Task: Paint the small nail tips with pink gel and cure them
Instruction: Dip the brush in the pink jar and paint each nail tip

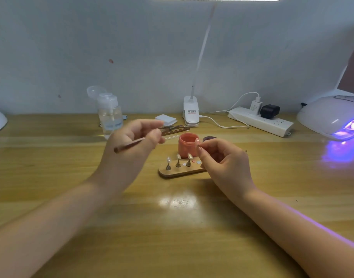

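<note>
- Your left hand (pixel 136 137) has its fingers curled round a brush (pixel 130 145). The handle runs low-left to high-right, and the bristle end points at the jar; that end is blurred, so whether it is loaded you cannot tell.
- Your right hand (pixel 222 157) pinches one nail tip (pixel 197 141) between thumb and forefinger, held up just in front of the jar (pixel 187 144) of pink gel, whose lid is off.
- The tip lies to the right of the brush end, near it but apart, with the jar's mouth between and behind them. The brush's long axis already points nearly at the tip, so the likely next stroke is a short reach rightward along that line.
- Your left hand does the travelling; your right only needs to keep the tip steady and facing you.
- Three more tips stand on pegs on the wooden stand (pixel 180 171), just below the jar. They look unpainted, so the task seems early.
- The lamp (pixel 330 117) at far right glows violet, well apart from both hands, nearer your right.
- Risk: brushing the jar rim with your knuckles.
</note>
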Motion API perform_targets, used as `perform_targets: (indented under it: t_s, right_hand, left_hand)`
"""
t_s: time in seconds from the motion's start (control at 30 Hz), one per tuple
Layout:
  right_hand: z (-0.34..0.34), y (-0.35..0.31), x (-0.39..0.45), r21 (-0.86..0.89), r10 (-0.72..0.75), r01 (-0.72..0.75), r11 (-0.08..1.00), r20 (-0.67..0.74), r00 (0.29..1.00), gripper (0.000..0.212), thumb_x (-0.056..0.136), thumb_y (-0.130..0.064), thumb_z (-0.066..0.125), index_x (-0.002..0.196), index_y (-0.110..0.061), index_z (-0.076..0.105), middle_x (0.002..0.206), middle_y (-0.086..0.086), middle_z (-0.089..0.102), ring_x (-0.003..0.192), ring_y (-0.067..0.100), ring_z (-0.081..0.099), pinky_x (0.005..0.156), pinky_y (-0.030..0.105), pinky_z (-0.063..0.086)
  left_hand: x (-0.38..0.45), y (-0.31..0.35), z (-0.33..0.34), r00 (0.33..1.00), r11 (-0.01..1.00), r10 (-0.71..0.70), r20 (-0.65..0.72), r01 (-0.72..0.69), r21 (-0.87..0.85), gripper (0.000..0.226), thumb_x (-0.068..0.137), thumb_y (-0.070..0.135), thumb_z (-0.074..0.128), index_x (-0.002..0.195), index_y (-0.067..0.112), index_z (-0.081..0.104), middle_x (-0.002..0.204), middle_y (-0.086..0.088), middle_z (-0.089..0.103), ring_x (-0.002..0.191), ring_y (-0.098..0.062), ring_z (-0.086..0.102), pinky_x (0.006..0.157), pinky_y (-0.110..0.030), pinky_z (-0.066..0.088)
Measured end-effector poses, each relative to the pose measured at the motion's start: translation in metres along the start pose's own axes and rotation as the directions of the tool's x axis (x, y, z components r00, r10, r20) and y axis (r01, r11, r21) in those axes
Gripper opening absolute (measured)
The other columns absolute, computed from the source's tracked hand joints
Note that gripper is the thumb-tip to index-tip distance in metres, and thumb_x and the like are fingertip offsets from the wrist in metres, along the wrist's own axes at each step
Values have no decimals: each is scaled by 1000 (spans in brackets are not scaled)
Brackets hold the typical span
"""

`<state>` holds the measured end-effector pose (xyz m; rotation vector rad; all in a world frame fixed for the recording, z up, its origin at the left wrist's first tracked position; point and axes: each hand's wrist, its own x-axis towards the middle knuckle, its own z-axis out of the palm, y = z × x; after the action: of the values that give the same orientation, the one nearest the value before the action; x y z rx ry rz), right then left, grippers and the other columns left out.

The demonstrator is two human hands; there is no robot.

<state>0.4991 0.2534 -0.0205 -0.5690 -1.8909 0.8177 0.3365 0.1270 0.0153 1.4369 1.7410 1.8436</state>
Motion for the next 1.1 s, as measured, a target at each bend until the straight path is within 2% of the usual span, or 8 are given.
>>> perform_targets:
  t_s: [0.1, 0.23, 0.33, 0.43, 0.6, 0.8, 0.93, 1.1]
  right_hand:
    - [0, 1, 1, -1, 6, -6, 1000, -9, 1000, 8, 84, -9, 71, 87, -16, 71, 73, 0, 70, 65, 22, 67, 64, 48, 55]
    - [0, 1, 1, -12, -2, 2, 1000, -3, 1000, 9, 84, -9, 71, 90, -16, 70, 75, -1, 70, 65, 20, 67, 64, 46, 55]
    - [-1, 0, 0, -12, 0, 0, 1000, 4, 1000, 9, 85, -9, 71, 91, -15, 70, 76, -1, 70, 67, 19, 67, 65, 45, 56]
    - [-1, -3, 1, -24, -15, 15, 1000, 7, 1000, 14, 85, -8, 71, 89, -21, 68, 75, -4, 70, 65, 17, 67, 64, 44, 56]
    - [-2, -2, 0, -22, -19, 19, 1000, 10, 1000, 10, 85, -9, 71, 91, -17, 70, 75, -2, 69, 65, 18, 67, 64, 44, 55]
    - [-2, -3, 0, -47, -46, 46, 998, 7, 999, 15, 84, -7, 71, 90, -20, 68, 75, -5, 69, 64, 17, 66, 63, 43, 55]
    - [-2, -2, 0, -53, -42, 42, 998, 4, 999, 18, 85, -8, 71, 90, -24, 66, 77, -5, 69, 66, 18, 67, 64, 44, 55]
    - [-1, -2, 0, -60, -55, 54, 997, -5, 998, 16, 84, -7, 71, 88, -22, 67, 75, -7, 69, 64, 16, 66, 63, 43, 55]
  left_hand:
    - [-19, 8, 9, 983, 978, 172, 64, -178, 111, 19, 85, 34, 57, 99, 34, 69, 85, 6, 71, 79, -9, 67, 65, -14, 49]
    - [-29, 11, 16, 968, 951, 237, 86, -249, 181, 17, 88, 25, 59, 101, 26, 69, 84, 10, 71, 84, -10, 66, 70, -13, 48]
    - [-29, 10, 17, 967, 949, 236, 99, -251, 192, 19, 87, 19, 59, 102, 20, 71, 86, 7, 72, 86, -12, 67, 71, -20, 51]
    - [-30, 9, 14, 956, 940, 254, 145, -279, 195, 21, 87, 26, 57, 98, 15, 72, 83, 4, 72, 82, -16, 67, 70, -27, 53]
    - [-32, 10, 14, 959, 947, 267, 93, -279, 161, 22, 86, 31, 52, 98, 24, 69, 82, 9, 71, 84, -14, 67, 70, -20, 51]
    - [-32, 8, 16, 953, 932, 265, 150, -293, 213, 22, 87, 28, 59, 102, 18, 72, 89, 9, 71, 87, -16, 66, 72, -37, 52]
    - [-34, 10, 15, 943, 925, 304, 132, -326, 196, 23, 85, 30, 53, 97, 22, 71, 83, 8, 70, 82, -15, 64, 69, -33, 51]
    - [-33, 9, 18, 965, 943, 232, 121, -253, 218, 28, 86, 39, 52, 104, 28, 69, 91, 12, 70, 90, -16, 64, 74, -35, 50]
